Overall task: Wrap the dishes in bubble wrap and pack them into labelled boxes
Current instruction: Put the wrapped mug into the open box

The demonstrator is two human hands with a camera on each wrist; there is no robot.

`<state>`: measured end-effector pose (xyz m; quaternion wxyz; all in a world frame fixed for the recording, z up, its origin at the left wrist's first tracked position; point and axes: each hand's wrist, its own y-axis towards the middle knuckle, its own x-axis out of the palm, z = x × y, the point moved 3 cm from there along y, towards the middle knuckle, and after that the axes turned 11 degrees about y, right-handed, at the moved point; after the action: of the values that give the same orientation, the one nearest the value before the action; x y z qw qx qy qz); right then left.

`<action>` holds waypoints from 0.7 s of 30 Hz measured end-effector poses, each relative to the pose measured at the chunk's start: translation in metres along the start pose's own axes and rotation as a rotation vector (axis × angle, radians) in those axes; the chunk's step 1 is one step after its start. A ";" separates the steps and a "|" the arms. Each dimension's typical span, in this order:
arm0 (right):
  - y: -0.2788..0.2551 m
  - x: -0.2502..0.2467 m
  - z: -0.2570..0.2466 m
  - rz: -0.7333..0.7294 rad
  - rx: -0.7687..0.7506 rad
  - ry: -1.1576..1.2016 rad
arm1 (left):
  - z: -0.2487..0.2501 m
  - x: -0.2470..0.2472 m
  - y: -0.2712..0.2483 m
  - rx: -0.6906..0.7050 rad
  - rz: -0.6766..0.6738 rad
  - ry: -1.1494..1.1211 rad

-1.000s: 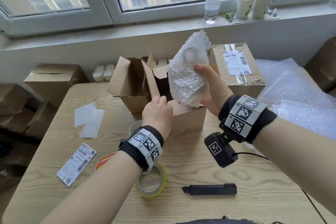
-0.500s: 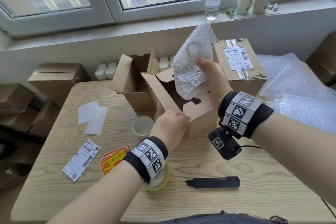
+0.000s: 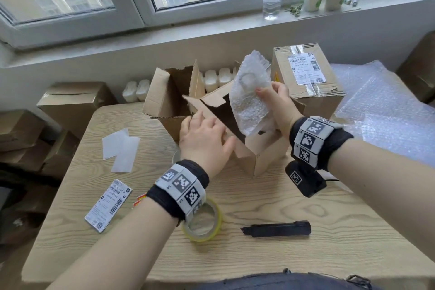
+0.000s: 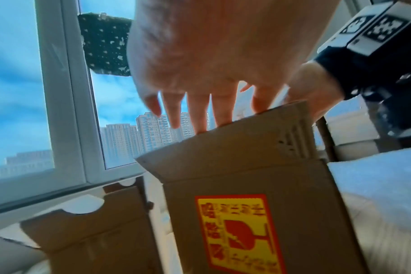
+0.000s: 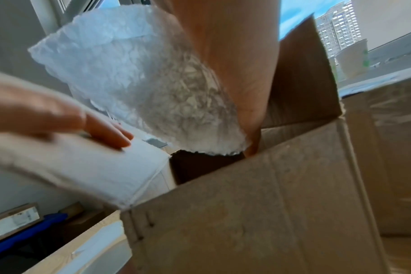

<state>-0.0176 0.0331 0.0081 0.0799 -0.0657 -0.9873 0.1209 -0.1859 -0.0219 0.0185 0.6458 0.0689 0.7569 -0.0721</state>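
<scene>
An open cardboard box [image 3: 263, 155] stands mid-table, a red and yellow fragile sticker [image 4: 237, 233] on its side. My right hand [image 3: 270, 94] grips a bubble-wrapped dish [image 3: 249, 99] upright just above the box's opening. In the right wrist view the wrapped dish [image 5: 141, 83] has its lower end at the box [image 5: 246, 213] rim. My left hand [image 3: 202, 127] lies with straight, spread fingers on the box's left flap [image 3: 211, 110]. In the left wrist view its fingertips [image 4: 200, 118] touch the flap's top edge. The box's inside is dark.
A second open box [image 3: 169, 96] stands behind on the left, and a sealed labelled box [image 3: 306, 82] at the back right. A bubble wrap sheet [image 3: 381, 113] covers the right side. Near me lie a tape roll [image 3: 202, 223], a black knife [image 3: 277, 228], a shipping label [image 3: 108, 205] and white papers [image 3: 121, 148].
My left hand has moved from the box's front up onto its left flap, with fingers now spread. The wrapped dish has come down closer to the opening.
</scene>
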 end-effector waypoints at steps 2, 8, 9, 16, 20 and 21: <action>-0.001 0.001 -0.001 0.011 -0.010 -0.006 | -0.006 0.013 0.000 0.040 -0.129 0.032; 0.002 0.016 -0.001 -0.073 -0.083 -0.384 | 0.008 0.021 -0.001 0.116 -0.102 0.032; 0.004 0.017 0.000 -0.063 -0.079 -0.424 | 0.008 0.020 0.001 0.118 -0.105 0.045; 0.023 0.012 0.001 -0.090 0.024 -0.709 | 0.005 0.025 0.013 0.153 -0.200 0.073; 0.024 0.012 0.014 -0.196 0.036 -0.950 | 0.007 0.025 0.015 0.148 -0.208 0.046; 0.024 0.012 0.017 -0.208 0.047 -0.990 | 0.008 0.025 0.016 0.147 -0.224 0.024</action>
<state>-0.0300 0.0540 -0.0122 -0.3847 0.1000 -0.9051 0.1511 -0.1793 -0.0075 -0.0081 0.6178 0.0319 0.7602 -0.1982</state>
